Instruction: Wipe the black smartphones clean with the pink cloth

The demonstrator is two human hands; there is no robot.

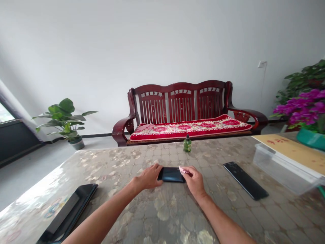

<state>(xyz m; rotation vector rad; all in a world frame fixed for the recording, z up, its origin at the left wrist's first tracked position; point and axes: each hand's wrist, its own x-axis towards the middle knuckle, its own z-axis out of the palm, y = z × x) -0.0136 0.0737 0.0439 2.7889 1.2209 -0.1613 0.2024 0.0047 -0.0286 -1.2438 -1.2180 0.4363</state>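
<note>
A black smartphone (171, 175) lies flat on the patterned table, screen up, between my hands. My left hand (150, 176) grips its left end, fingers at the far edge and thumb at the near edge. At the phone's right end, my right hand (194, 179) is closed, pinching a small pale pink cloth (181, 169) against the far right corner. Most of the cloth is hidden by the fingers. Beyond the phone stands a small green bottle (187, 145) with a black cap.
Another dark phone (245, 180) lies to the right, near a clear plastic box (276, 169) topped by a tan booklet (294, 149). A black tablet-like device (69, 211) rests at the near left. Potted purple flowers (302, 106) are at the far right; a wooden bench (181, 101) stands behind the table (162, 210).
</note>
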